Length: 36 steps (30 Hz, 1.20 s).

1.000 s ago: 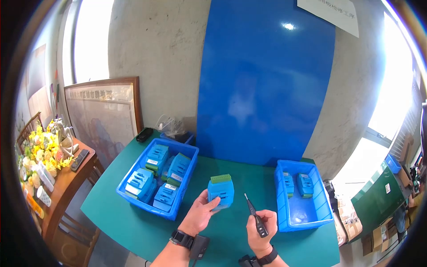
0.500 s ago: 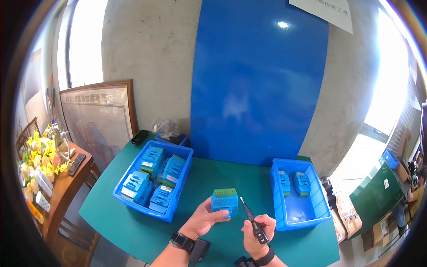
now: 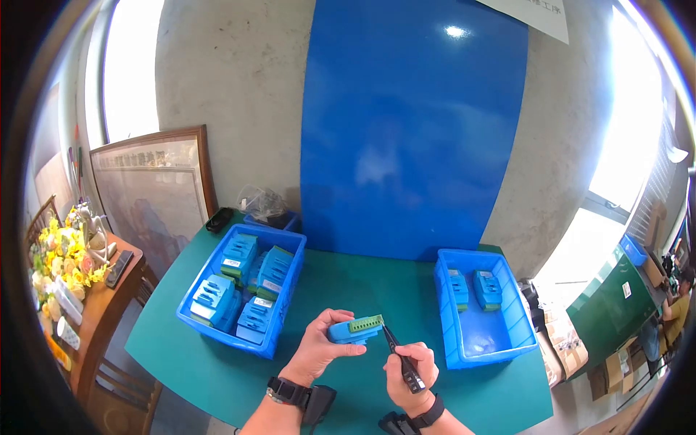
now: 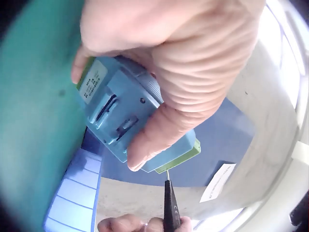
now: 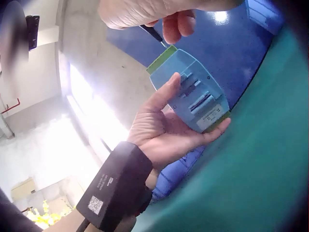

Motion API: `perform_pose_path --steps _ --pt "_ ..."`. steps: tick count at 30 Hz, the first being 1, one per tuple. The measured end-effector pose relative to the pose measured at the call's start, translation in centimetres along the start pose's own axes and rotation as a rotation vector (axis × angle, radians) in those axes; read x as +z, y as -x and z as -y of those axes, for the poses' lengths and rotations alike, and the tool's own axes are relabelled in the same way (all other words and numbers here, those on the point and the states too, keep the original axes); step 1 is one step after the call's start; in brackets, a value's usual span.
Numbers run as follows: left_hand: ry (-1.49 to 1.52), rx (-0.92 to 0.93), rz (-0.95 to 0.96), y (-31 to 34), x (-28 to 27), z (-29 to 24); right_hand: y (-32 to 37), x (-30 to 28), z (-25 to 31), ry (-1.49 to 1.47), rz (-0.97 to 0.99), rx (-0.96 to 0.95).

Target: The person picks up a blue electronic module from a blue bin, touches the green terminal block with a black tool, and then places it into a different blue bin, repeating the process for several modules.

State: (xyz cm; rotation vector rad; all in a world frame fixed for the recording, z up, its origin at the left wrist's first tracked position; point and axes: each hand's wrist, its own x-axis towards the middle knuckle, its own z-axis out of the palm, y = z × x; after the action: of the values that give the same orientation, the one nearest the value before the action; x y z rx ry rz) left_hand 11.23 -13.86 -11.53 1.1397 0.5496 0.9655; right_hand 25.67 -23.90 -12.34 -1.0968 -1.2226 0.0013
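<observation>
My left hand (image 3: 313,353) holds a light-blue plastic module (image 3: 341,333), with the thumb across its slotted face and the fingers behind. A green terminal block (image 3: 365,324) runs along the module's end, its row of openings facing up in the head view. My right hand (image 3: 428,365) grips a slim black pen-style screwdriver (image 3: 411,372). In the left wrist view, the metal tip of the screwdriver (image 4: 170,205) meets the edge of the green terminal block (image 4: 179,159). A white label (image 5: 210,117) shows near the module's other end in the right wrist view.
On the green table (image 3: 341,283), a blue bin (image 3: 281,313) with several similar modules stands left. Another blue bin (image 3: 484,335), holding two modules, is at right. A blue panel (image 3: 413,130) rises behind. Flowers (image 3: 69,254) sit on a wooden side table.
The module has tipped and turned in my left hand, bringing its terminal block toward the right. The screwdriver tip, apart from it earlier, is now at the terminal block.
</observation>
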Motion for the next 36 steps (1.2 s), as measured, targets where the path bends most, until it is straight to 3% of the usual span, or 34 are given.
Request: perform_pose_path --steps 3,6,19,25,29,32,36 --pt "-0.024 -0.008 0.013 0.0 0.0 -0.1 0.5 0.1 -0.2 -0.03 -0.058 -0.009" --pt "-0.054 0.006 0.021 -0.2 -0.2 0.3 -0.2 -0.3 0.5 0.016 0.121 -0.142" --pt "-0.041 0.011 0.018 -0.2 0.0 0.3 0.3 -0.3 0.5 -0.062 0.197 -0.131" --pt "-0.06 0.0 0.018 -0.1 0.1 0.1 -0.2 0.7 1.5 -0.334 -0.134 0.061" --pt "-0.066 0.003 0.059 0.0 0.1 -0.1 -1.4 0.0 -0.7 0.048 0.04 -0.016" --pt "-0.04 -0.005 0.141 0.0 0.0 -0.1 -2.7 -0.2 0.9 0.072 0.163 0.006" --pt "-0.008 -0.033 0.233 0.0 0.0 0.1 -2.1 -0.1 0.1 -0.027 0.184 -0.038"
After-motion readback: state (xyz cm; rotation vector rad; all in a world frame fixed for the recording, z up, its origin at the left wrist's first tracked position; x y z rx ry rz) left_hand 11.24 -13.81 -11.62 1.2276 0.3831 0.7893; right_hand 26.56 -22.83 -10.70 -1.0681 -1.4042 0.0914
